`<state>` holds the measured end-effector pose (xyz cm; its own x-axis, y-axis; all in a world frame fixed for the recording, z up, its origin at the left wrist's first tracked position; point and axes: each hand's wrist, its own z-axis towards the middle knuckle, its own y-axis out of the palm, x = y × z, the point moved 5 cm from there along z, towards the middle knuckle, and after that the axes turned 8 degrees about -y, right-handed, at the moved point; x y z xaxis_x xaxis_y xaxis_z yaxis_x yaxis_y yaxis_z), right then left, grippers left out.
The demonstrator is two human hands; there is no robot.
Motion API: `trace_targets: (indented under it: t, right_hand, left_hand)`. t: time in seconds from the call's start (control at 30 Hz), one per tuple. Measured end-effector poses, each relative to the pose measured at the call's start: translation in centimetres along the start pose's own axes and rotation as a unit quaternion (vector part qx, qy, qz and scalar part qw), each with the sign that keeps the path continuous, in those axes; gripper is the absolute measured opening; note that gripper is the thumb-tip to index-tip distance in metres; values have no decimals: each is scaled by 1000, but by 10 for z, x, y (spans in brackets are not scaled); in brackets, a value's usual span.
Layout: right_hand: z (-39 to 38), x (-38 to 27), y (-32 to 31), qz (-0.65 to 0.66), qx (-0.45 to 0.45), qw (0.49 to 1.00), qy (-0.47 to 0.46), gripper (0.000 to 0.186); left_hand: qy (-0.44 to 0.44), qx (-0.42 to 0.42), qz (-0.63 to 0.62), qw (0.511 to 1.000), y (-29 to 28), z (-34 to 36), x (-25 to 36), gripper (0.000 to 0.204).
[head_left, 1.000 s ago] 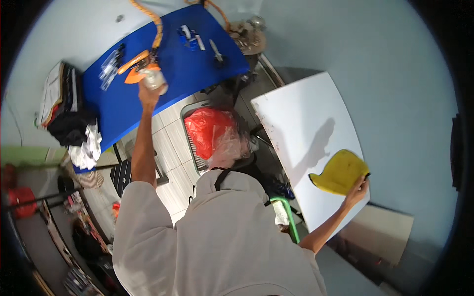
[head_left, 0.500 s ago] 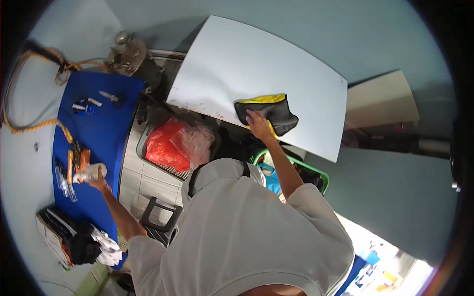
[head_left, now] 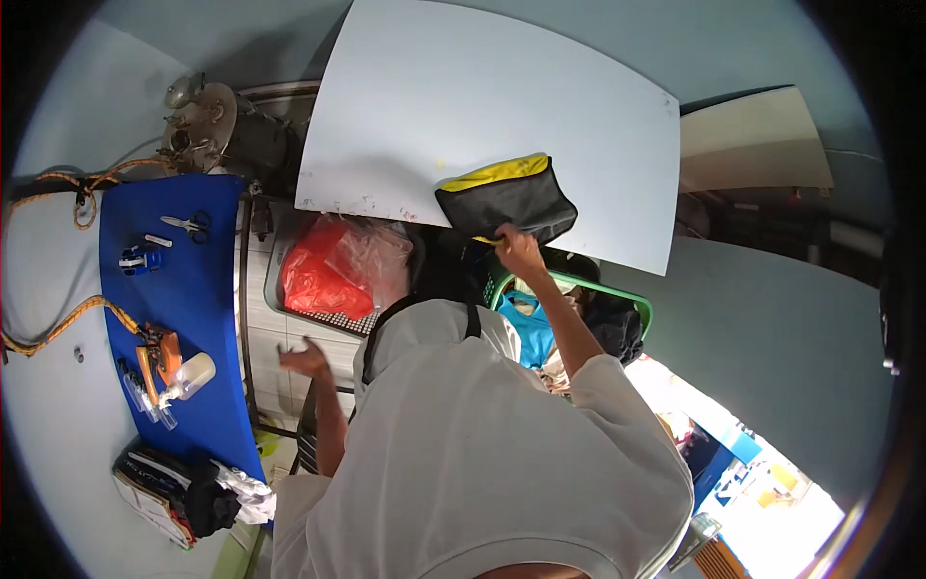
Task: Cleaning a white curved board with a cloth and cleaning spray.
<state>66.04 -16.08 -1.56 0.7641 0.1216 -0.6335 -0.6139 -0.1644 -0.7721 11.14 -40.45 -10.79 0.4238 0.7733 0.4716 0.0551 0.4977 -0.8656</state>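
We see the right hand (head_left: 522,254) pinching the near edge of a soft grey-and-yellow cloth (head_left: 511,205) on the smooth white tabletop (head_left: 463,96); the left hand (head_left: 307,360), slightly blurred, seems empty, loosely spread, near a perforated grey plastic basket (head_left: 274,282) holding crinkled red plastic (head_left: 316,275).

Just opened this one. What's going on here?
A person's right hand touches the near edge of a dark grey and yellow cloth lying on the white table; how firmly it grips is hard to tell. The left hand is open and empty, beside the blue table. A pale bottle is on that blue table, next to an orange tool.
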Motion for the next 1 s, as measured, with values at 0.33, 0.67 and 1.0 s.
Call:
trace_targets:
  t: [0.33, 0.67, 1.0]
  right_hand:
    - [23, 23, -25, 35, 153, 986, 63, 26]
    - [89, 82, 0, -129, 153, 955, 220, 70]
    - [271, -86, 136, -127, 112, 985, -22, 46]
  left_hand:
    - [454, -455, -229, 731, 49, -126, 330, 35]
    - [587, -439, -53, 678, 86, -218, 423, 64]
    - [368, -375, -99, 845, 58, -23, 326, 54]
